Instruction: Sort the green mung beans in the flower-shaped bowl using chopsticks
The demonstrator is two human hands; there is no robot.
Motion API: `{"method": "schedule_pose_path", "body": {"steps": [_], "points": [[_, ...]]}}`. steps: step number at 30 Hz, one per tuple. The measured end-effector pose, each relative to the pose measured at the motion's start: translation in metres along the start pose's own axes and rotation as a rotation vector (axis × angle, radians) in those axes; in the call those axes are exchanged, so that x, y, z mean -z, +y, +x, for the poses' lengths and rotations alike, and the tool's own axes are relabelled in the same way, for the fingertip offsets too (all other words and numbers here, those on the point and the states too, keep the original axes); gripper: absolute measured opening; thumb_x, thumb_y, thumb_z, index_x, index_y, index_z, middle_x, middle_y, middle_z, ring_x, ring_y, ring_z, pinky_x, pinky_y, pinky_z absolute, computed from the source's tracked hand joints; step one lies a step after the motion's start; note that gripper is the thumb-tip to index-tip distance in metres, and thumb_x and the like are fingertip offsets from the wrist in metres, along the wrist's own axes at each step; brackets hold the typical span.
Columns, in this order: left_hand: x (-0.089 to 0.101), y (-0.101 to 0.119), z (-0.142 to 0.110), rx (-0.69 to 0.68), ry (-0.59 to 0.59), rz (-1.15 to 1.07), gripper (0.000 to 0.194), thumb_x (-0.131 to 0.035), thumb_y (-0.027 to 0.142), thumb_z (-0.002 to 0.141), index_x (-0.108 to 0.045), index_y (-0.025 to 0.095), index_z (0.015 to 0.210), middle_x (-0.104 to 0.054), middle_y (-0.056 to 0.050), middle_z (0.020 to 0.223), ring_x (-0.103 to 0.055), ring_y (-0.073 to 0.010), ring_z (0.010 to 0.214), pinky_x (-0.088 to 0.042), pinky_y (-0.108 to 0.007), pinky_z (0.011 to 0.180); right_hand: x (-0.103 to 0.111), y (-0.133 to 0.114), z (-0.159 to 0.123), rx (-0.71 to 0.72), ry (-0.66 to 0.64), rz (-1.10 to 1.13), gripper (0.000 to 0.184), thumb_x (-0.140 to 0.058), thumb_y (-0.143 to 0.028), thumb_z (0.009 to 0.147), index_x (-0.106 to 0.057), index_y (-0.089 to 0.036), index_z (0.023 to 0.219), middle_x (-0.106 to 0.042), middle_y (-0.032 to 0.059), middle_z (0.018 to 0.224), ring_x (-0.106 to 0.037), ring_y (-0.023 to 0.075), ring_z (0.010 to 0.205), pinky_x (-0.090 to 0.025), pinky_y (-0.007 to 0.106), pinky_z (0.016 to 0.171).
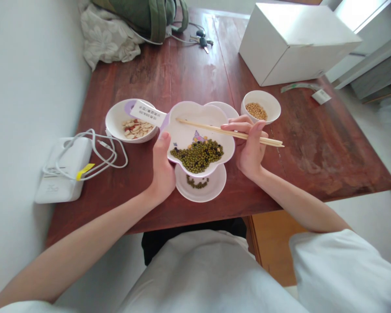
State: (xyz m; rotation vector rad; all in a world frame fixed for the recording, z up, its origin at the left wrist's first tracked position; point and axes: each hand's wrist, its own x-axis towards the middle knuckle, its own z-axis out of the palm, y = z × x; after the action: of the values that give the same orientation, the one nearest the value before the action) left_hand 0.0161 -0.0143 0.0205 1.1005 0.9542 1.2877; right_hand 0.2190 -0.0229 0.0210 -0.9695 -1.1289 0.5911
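Light, slippery chopsticks [215, 128] clamped near their back end in the right hand [250, 150], breakable white dish [195, 117] gripped at its rim by the left hand [163, 167].

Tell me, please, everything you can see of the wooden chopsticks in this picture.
The wooden chopsticks are a slim, straight, pale pair, lying close together. The right hand grips them past their middle. Their tips reach left over the white flower-shaped dish; whether they touch it cannot be told.
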Motion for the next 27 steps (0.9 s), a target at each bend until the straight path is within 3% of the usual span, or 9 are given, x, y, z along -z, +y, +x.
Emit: {"method": "schedule_pose_path", "body": {"steps": [2,5,13,21,27], "points": [[-0.006,0.004,0.0,-0.071,0.088,-0.022,0.058,-0.046,0.076,0.106,-0.075,0.025,0.11,-0.082,-0.008,0.131,-0.06,-0.0354,0.158,-0.061,-0.048,0.122,0.0,0.001,0.001,0.016,0.01,0.007,0.067,-0.042,-0.072,0.114,-0.093,-0.035,0.09,-0.079,0.0048,0.093,-0.077,0.0245,0.103,-0.066,0.046,0.1],[-0.009,0.008,0.001,-0.118,0.094,-0.035,0.058,-0.05,0.078,0.104,-0.075,0.025,0.108,-0.085,-0.008,0.126,-0.06,-0.0363,0.157,-0.061,-0.047,0.121,0.0,0.003,0.004,0.043,0.017,-0.006,0.067,-0.043,-0.071,0.114,-0.093,-0.035,0.089,-0.079,0.0044,0.092,-0.076,0.0246,0.104,-0.066,0.048,0.101],[0.004,0.006,0.008,0.011,-0.028,-0.021,0.062,-0.051,0.075,0.101,-0.078,0.024,0.123,-0.084,-0.01,0.123,-0.071,-0.0445,0.144,-0.069,-0.055,0.109,0.003,-0.001,0.008,0.034,-0.004,-0.048,0.067,-0.041,-0.077,0.112,-0.092,-0.039,0.089,-0.079,0.0041,0.095,-0.076,0.0256,0.107,-0.065,0.051,0.108],[0.021,-0.006,0.015,0.046,-0.067,-0.024,0.054,-0.065,0.064,0.095,-0.08,0.024,0.128,-0.084,-0.011,0.118,-0.073,-0.0471,0.139,-0.068,-0.059,0.11,0.007,-0.003,0.014,0.01,-0.028,-0.096,0.068,-0.043,-0.083,0.107,-0.092,-0.041,0.089,-0.08,0.0051,0.099,-0.078,0.0277,0.109,-0.063,0.055,0.113],[0.025,-0.008,0.014,0.08,-0.163,-0.079,0.052,-0.07,0.057,0.091,-0.078,0.023,0.13,-0.082,-0.011,0.124,-0.072,-0.0477,0.14,-0.066,-0.064,0.113,0.007,0.003,0.018,0.039,-0.031,-0.065,0.064,-0.045,-0.079,0.11,-0.091,-0.04,0.087,-0.078,0.0043,0.095,-0.077,0.0258,0.102,-0.064,0.053,0.108]]}}
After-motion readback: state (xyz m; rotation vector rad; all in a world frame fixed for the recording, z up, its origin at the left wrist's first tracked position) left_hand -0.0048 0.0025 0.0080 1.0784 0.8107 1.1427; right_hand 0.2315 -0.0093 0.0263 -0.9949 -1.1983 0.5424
